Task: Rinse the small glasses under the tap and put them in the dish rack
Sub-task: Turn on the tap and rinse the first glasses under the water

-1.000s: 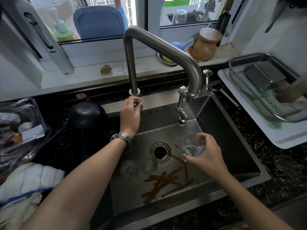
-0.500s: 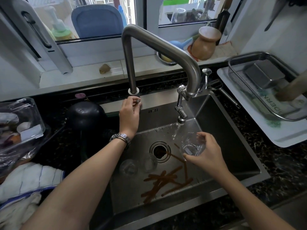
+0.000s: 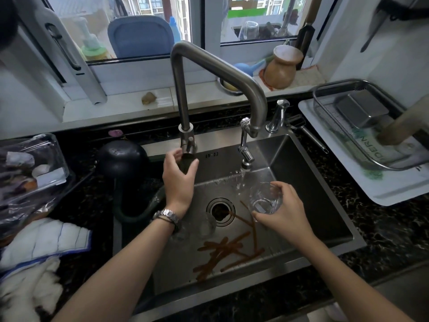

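Daylight from the window falls on a steel sink (image 3: 299, 163) set in dark speckled stone, with the tap (image 3: 216, 70) arching over it and water running from its spout. The left hand (image 3: 178, 180) is wrapped around the lever at the tap's base — closed on it. The right hand (image 3: 282, 211) grips a small glass (image 3: 264, 197) by its side, mouth tilted toward the stream, just beside the falling water rather than squarely under it.

So the rinsing step seems just begun. Next, I judge, the glass needs shifting into the stream, turning, emptying, then carrying right to the dish rack (image 3: 348, 135) on its white tray — wet glass calls for a firm hold.

Two more glasses (image 3: 206, 225) appear to lie on the sink floor beside the drain, faint and hard to make out, among brown strips (image 3: 222, 249).

Writing: letters reading roughly "DERN" show on something in the rack; a small stamp on the sink's back wall is too small to read.
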